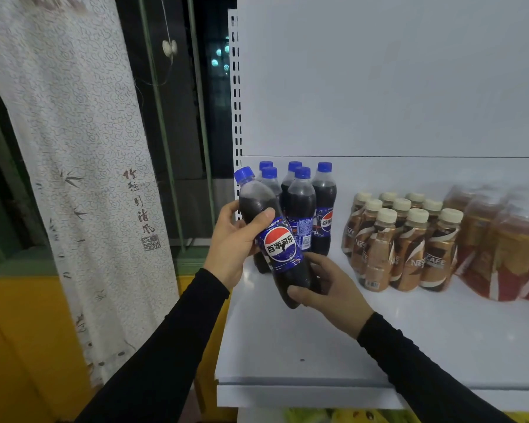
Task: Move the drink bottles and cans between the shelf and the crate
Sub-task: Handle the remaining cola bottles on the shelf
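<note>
Cola bottle (280,250) held tilted above front left of white shelf (318,340), cap leaning left. Left hand (235,242) wrapped round upper body; right hand (327,285) gripping base. Five more cola bottles (303,206) upright behind; coffee bottles (403,239) right of those.

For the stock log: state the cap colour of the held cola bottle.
Blue cap, clearest in the head view.

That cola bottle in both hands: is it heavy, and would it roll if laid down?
The cola bottle looks nearly full of dark liquid, so probably weighty for its size. Its round body would likely roll on the smooth shelf. The left hand and right hand both grip it.
</note>
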{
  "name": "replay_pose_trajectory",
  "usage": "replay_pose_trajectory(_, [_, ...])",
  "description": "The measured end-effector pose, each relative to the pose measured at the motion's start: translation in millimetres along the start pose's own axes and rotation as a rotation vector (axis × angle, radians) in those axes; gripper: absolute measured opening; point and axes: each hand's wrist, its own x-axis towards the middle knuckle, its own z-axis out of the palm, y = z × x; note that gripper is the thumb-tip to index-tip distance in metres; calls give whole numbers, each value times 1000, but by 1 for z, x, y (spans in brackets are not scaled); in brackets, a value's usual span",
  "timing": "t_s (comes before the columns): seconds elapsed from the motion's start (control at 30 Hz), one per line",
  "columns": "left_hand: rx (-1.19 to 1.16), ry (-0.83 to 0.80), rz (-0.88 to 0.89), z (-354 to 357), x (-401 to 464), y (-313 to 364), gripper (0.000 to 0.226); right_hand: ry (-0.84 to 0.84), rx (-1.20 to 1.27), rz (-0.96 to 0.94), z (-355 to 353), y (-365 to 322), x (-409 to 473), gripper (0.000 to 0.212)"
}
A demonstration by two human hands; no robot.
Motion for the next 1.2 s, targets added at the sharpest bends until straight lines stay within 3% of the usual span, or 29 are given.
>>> replay_pose_trajectory(0.33, [-105,-39,-46,0,-1,5,49,-126,354,89,-3,-1,-1,40])
replay_pose_trajectory(0.4, [-113,-2,-38,1,-1,3,52,-118,282,60,-1,-4,-2,37])
replay_pose_trajectory(0.53, [-121,40,-10,3,0,2,56,-46,-68,-27,5,-7,-1,58])
replay_pose_trajectory(0.6, [-85,34,4,4,1,2,55,22,-110,-46,7,-3,1,57])
replay_pose_trajectory(0.77, [-1,-30,8,3,2,4,50,47,166,10,1,-1,1,55])
replay_pose_trajectory(0.97, [-97,-21,-66,-3,6,7,46,-48,465,131,-1,0,0,41])
replay_pose_trajectory(1.1, [-91,37,-56,-1,6,2,50,-59,283,75,2,-1,-2,40])
replay_pose_trajectory(1.2, [-96,84,-52,1,9,0,50,-4,31,-8,4,-3,0,56])
